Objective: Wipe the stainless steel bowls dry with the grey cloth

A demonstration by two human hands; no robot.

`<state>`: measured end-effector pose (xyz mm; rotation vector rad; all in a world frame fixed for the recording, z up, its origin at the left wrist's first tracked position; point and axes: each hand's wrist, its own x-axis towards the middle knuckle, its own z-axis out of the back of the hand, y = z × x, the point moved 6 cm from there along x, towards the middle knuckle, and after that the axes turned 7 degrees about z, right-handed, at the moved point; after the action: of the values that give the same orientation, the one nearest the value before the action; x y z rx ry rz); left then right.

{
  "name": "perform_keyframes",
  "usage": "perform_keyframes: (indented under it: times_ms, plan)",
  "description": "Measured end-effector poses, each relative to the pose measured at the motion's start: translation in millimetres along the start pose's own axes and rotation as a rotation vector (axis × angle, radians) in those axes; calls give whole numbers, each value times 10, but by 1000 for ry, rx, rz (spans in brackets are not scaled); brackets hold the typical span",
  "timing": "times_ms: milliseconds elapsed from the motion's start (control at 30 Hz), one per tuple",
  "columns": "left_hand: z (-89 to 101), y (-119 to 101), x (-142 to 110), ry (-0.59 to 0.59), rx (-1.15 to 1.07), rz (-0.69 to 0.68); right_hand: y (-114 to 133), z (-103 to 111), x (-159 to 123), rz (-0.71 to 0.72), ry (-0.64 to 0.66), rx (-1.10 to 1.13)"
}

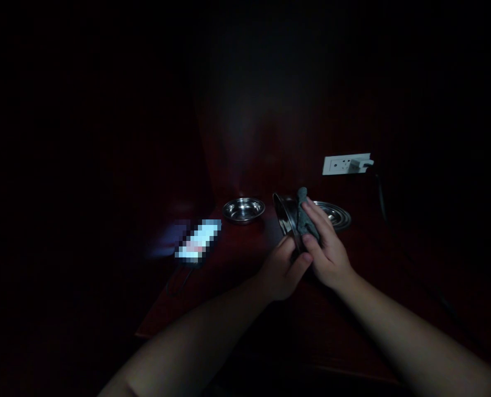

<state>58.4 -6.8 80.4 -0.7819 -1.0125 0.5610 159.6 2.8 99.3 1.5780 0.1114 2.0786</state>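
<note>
A shiny steel bowl (284, 215) is tipped on its side above the dark red table, its opening facing left. My left hand (282, 270) grips its lower rim, the thumb pointing right and the fingers partly hidden by the metal. Against the outside of the bowl, my right hand (326, 245) presses a grey-green cloth (305, 220) with its fingers closed over it. Behind that hand a round steel plate (340, 216) lies on the table, partly covered from view. Left of the held bowl, a second, shallow steel bowl (244, 210) sits upright.
A phone (198, 242) with a lit, pixelated screen lies at the left edge of the table (237, 264). On the back wall is a white socket panel (347, 164) with a plug (361, 164) in it. A dark cable (381, 196) hangs to its right. Surroundings are very dark.
</note>
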Motion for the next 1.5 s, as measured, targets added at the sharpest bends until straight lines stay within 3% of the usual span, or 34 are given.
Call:
perform_keyframes:
  times_ms: [333,567,833,1100,1500]
  plan:
    - [-25,63,-25,90,-233,78,-17,3,4,3,43,49]
    - [-14,100,-43,114,-112,136,-26,97,16,-53,-138,99]
    - [-46,103,-35,85,-125,143,-164,236,53,-252,-269,72]
    - [12,107,-8,25,-190,103,-244,212,34,-282,-172,146]
    - [77,180,-7,-84,-26,112,-364,236,-34,-321,-126,325]
